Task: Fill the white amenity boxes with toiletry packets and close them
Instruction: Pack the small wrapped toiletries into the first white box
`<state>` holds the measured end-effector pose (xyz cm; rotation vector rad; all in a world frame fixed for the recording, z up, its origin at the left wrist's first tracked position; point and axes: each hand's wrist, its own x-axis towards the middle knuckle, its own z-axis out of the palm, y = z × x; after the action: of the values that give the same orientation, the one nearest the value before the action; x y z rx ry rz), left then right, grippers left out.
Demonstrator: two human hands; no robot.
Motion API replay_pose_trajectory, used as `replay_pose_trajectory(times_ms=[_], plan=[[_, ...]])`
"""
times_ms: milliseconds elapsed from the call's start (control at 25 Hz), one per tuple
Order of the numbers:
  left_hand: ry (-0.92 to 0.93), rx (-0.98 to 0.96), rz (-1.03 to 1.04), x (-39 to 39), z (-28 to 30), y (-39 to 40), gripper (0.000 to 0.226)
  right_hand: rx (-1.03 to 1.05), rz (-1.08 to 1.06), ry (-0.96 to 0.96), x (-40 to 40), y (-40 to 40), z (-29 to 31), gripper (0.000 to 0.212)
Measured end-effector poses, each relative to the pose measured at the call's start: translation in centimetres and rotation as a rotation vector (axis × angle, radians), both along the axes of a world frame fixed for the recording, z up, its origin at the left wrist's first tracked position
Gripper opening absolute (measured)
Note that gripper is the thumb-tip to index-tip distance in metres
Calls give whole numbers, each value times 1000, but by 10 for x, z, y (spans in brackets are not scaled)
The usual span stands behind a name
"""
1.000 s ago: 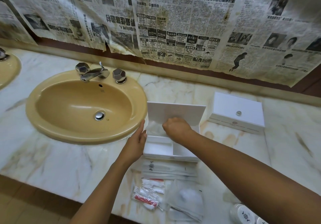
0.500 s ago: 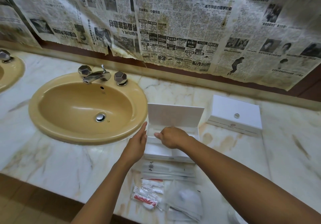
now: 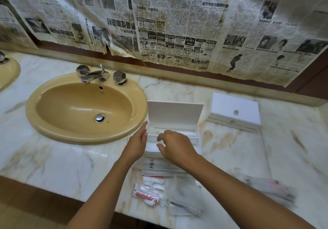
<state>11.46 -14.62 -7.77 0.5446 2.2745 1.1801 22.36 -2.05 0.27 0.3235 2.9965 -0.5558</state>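
At centre frame my left hand (image 3: 137, 144) rests flat against the left side of the open box (image 3: 174, 122), steadying it. Just right, my right hand (image 3: 174, 146) hovers over the tray, fingers loosely curled, holding nothing. So I judge I'm mid-filling: next, reach down to the packets (image 3: 159, 188) at lower centre. The closed box (image 3: 234, 112) sits at right.

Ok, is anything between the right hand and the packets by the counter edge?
Nothing visible. The right hand hovers over the open box; the packets lie just nearer on the counter, uncovered. The left hand rests at the box's left side, clear of that path.
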Motion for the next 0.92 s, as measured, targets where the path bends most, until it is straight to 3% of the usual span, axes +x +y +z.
replay_pose_trajectory(times_ms=[120, 240, 920], plan=[[1, 0, 0, 0, 0, 0, 47, 122, 68, -91, 20, -18, -8, 19], [-9, 8, -2, -1, -3, -1, 47, 174, 112, -198, 30, -21, -20, 38], [-54, 47, -18, -3, 4, -1, 47, 202, 97, -219, 30, -17, -9, 38]])
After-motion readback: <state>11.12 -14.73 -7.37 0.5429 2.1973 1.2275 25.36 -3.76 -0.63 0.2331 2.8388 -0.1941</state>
